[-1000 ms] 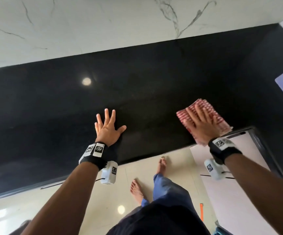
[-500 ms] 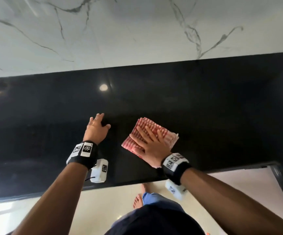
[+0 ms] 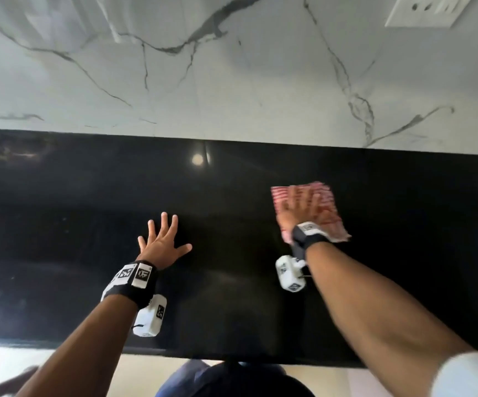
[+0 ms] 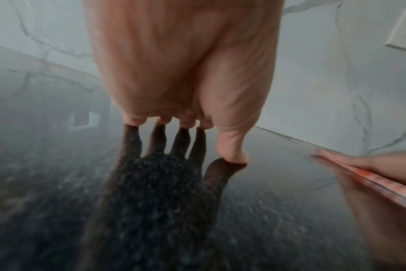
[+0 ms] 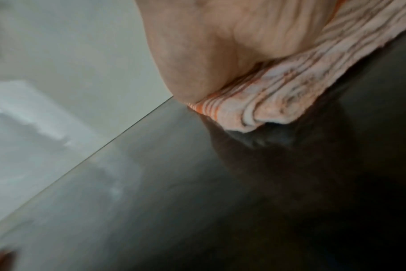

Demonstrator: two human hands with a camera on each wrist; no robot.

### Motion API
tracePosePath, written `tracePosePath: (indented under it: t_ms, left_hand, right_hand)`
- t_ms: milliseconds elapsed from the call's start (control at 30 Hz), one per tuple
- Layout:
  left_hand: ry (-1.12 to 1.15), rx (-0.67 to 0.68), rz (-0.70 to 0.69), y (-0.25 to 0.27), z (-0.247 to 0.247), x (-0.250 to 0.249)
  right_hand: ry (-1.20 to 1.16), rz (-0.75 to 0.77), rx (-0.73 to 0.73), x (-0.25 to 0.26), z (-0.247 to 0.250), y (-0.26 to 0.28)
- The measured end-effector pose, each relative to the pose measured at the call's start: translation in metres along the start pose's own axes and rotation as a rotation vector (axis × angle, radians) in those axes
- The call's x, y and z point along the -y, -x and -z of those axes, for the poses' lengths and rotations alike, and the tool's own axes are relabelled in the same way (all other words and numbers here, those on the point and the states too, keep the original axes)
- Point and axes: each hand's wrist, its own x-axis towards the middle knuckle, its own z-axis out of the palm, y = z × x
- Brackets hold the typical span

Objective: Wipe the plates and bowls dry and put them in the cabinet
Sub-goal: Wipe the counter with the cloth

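Observation:
A folded red-and-white striped cloth (image 3: 315,207) lies flat on the glossy black countertop (image 3: 232,202). My right hand (image 3: 298,213) presses down on the cloth with straight fingers; in the right wrist view the palm (image 5: 220,55) sits on the bunched cloth (image 5: 278,95). My left hand (image 3: 161,239) rests flat on the bare counter to the left, fingers spread. The left wrist view shows its fingertips (image 4: 232,155) touching the counter, with the cloth's edge (image 4: 371,181) at the right. No plates or bowls are in view.
A white marble-patterned wall (image 3: 232,67) rises behind the counter, with a white socket plate (image 3: 432,10) at the top right. The counter's front edge (image 3: 174,351) runs just above my body, with pale floor below.
My right hand has slid the cloth from beside the left hand out to the right and farther back. The left hand's fingers have spread flat. The view has tilted up toward the wall.

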Motion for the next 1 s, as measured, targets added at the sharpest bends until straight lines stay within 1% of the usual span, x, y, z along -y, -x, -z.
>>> tracePosePath:
  t_ms: [33,100,167,200,233,300,333,367,400,500,533,600,700,733,800,833,900,933,967,1000]
  left_hand:
    - [-0.004,0.009,0.003,0.0,0.001,0.0]
    - [0.013,0.013,0.001,-0.001,0.002,0.003]
    - [0.047,-0.029,-0.001,-0.002,0.0,0.009]
    - [0.074,-0.057,0.004,-0.002,-0.001,0.011]
    - [0.109,-0.086,0.016,-0.001,-0.003,0.013]
    - [0.167,-0.136,0.035,-0.001,-0.006,0.018]
    - [0.18,-0.143,0.037,-0.001,-0.008,0.019]
    - [0.187,-0.139,0.035,-0.001,-0.009,0.02]
    - [0.19,-0.128,0.034,-0.002,-0.01,0.022]
    - [0.184,-0.105,0.032,-0.003,-0.013,0.023]
    - [0.177,-0.098,0.028,-0.003,-0.012,0.022]
    - [0.159,-0.078,0.027,-0.003,-0.01,0.02]
    - [0.156,-0.039,0.033,-0.001,-0.007,0.018]
    - [0.155,-0.03,0.034,-0.002,-0.006,0.019]
    - [0.146,-0.016,0.038,-0.002,-0.005,0.018]
    - [0.144,-0.008,0.041,-0.003,-0.004,0.019]
    - [0.14,-0.005,0.045,-0.004,-0.004,0.019]
    - [0.138,-0.006,0.044,-0.004,-0.004,0.02]
    - [0.146,-0.009,0.044,-0.006,-0.005,0.02]
    - [0.157,-0.017,0.044,-0.007,-0.007,0.02]
  right_hand:
    - [0.039,0.119,0.023,0.028,-0.01,-0.003]
    - [0.072,0.312,0.07,0.086,-0.029,0.015]
    - [0.096,0.466,0.054,0.127,-0.045,0.041]
    - [0.11,0.525,0.032,0.132,-0.049,0.049]
    - [0.121,0.562,0.031,0.125,-0.05,0.047]
    - [0.208,0.593,-0.002,0.087,-0.045,0.025]
    - [0.267,0.593,-0.025,0.062,-0.038,0.008]
    - [0.283,0.543,-0.026,0.037,-0.025,-0.012]
    - [0.307,0.49,-0.07,0.012,-0.009,-0.031]
    - [0.274,0.257,-0.151,-0.049,0.048,-0.058]
    - [0.264,0.171,-0.143,-0.059,0.063,-0.066]
    - [0.158,-0.026,-0.093,-0.053,0.075,-0.078]
    - [-0.121,-0.296,-0.166,-0.014,0.068,-0.097]
    - [-0.175,-0.34,-0.165,0.002,0.067,-0.101]
    - [-0.183,-0.308,-0.119,0.035,0.068,-0.1]
    - [-0.16,-0.249,-0.096,0.054,0.06,-0.106]
    - [-0.1,-0.066,-0.052,0.099,0.043,-0.118]
    - [-0.045,0.028,0.006,0.127,0.029,-0.115]
    - [-0.015,0.137,0.035,0.158,0.013,-0.11]
    - [0.015,0.236,0.078,0.189,-0.001,-0.095]
